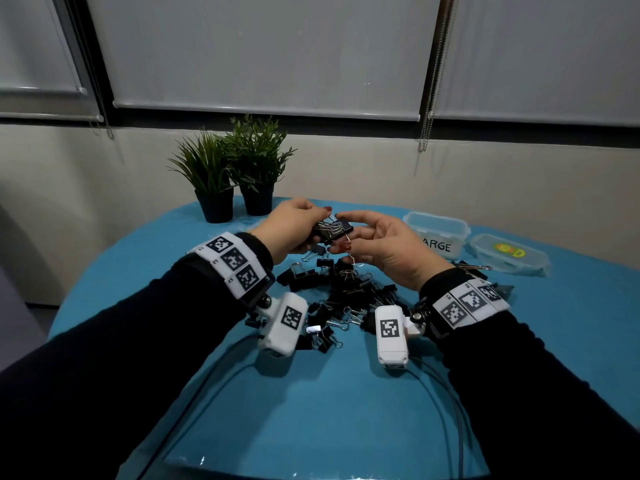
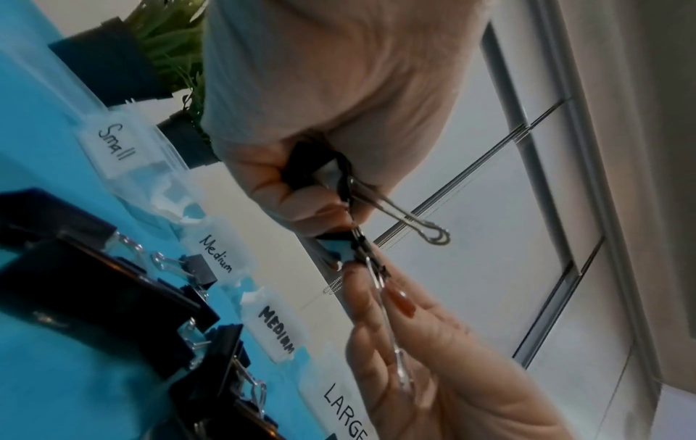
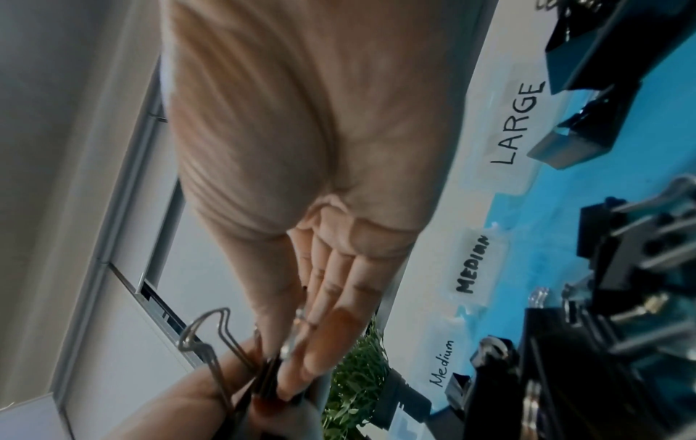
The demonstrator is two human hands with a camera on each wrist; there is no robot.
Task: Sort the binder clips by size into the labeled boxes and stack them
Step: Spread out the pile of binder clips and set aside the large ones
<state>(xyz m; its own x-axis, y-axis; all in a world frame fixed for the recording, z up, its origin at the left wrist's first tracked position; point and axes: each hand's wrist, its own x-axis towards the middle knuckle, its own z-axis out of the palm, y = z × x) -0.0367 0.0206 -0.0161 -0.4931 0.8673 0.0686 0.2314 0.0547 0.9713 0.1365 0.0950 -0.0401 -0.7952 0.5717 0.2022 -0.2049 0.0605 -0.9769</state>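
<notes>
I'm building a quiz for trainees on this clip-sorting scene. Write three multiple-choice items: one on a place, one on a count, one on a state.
1. Where is the loose pile of binder clips?
A. on the table under the hands
B. inside the LARGE box
C. beside the window

2. How many potted plants stand on the table?
A. one
B. two
C. four

3. What is the left hand doing?
A. lying flat
B. pointing
C. gripping black clips

Key: A, the pile lies on the blue cloth; B, two black pots show; C, its fingers curl round them.
</notes>
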